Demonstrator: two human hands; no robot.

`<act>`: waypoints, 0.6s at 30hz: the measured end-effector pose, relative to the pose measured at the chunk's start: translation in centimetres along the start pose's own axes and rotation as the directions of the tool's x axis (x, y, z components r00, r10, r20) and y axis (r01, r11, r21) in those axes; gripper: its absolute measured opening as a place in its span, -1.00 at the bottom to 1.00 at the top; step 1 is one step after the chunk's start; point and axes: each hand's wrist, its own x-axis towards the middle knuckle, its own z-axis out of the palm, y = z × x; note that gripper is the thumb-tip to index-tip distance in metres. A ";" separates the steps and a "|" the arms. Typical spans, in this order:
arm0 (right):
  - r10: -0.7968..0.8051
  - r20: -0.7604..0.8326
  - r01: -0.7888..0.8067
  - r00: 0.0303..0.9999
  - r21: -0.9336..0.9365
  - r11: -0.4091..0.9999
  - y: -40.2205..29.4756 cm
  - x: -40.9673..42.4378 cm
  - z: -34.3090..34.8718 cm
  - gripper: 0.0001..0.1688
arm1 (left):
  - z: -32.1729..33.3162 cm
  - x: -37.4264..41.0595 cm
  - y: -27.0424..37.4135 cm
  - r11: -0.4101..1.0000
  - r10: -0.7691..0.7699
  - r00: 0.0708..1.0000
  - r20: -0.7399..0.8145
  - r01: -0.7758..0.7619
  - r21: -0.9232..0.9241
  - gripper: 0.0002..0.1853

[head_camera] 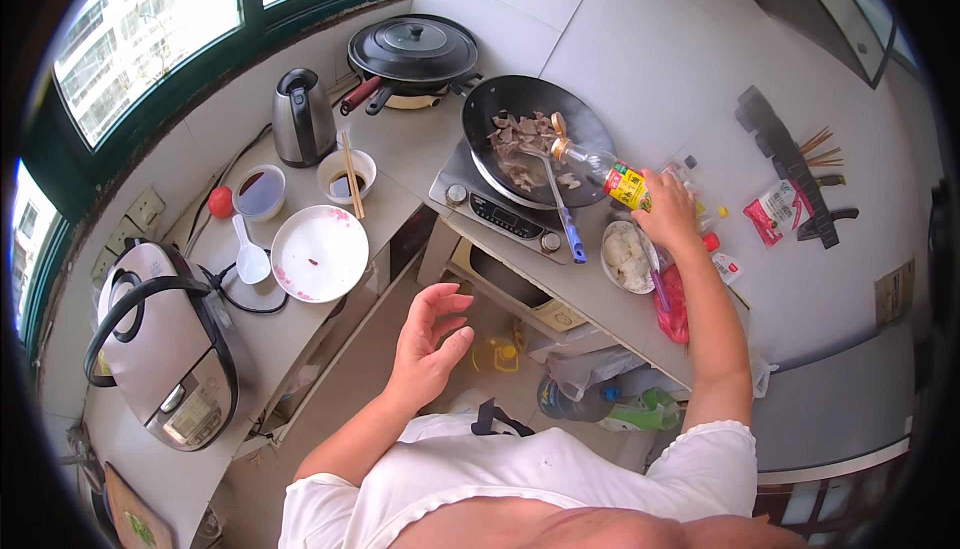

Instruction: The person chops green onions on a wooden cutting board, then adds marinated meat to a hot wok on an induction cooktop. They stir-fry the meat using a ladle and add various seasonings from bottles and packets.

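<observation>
My right hand (667, 207) grips a glass bottle (592, 166) with a yellow and red label, tilted over the wok. Its flip cap hangs open at the neck. Sliced meat (521, 147) lies in the black wok (491, 102), which sits on an induction cooker (499, 211). A spatula (559, 207) with a blue handle rests in the wok, its handle over the near rim. My left hand (435, 346) is empty, fingers apart and slightly curled, in the air before the counter. Whether liquid leaves the bottle cannot be told.
Right of the cooker stands a bowl of white food (628, 260) with a spoon. At left are a patterned plate (319, 256), a white spoon (251, 252), two bowls of dark liquid, chopsticks (352, 177), a tomato (220, 202), a kettle (304, 121) and a rice cooker (165, 346). A lidded pan (412, 46) stands behind.
</observation>
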 end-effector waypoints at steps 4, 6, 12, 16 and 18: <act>-0.045 0.017 0.046 0.999 -0.055 0.997 0.1 2.0 0.1 -0.24 | 0.2 0.5 -0.4 1.000 -0.021 1.000 0.017 0.021 -0.017 -0.50; -0.067 0.003 0.067 0.998 -0.067 0.995 0.0 3.0 0.1 -0.27 | 0.1 0.6 -0.5 0.999 -0.025 1.000 0.018 0.025 -0.020 -0.50; -0.057 -0.001 0.057 0.998 -0.116 0.992 -0.4 6.4 0.4 -0.33 | -0.3 0.9 -0.8 0.999 -0.041 0.999 -0.003 0.040 -0.031 -0.51; 0.002 -0.025 -0.005 1.000 -0.131 0.991 -0.3 9.2 0.9 -0.39 | -0.4 1.1 -1.0 0.998 -0.046 0.999 -0.006 0.046 -0.033 -0.51; 0.045 -0.048 -0.051 0.998 -0.135 0.990 -0.1 10.6 1.2 -0.40 | -0.5 1.2 -1.1 0.998 -0.058 0.998 -0.015 0.058 -0.011 -0.51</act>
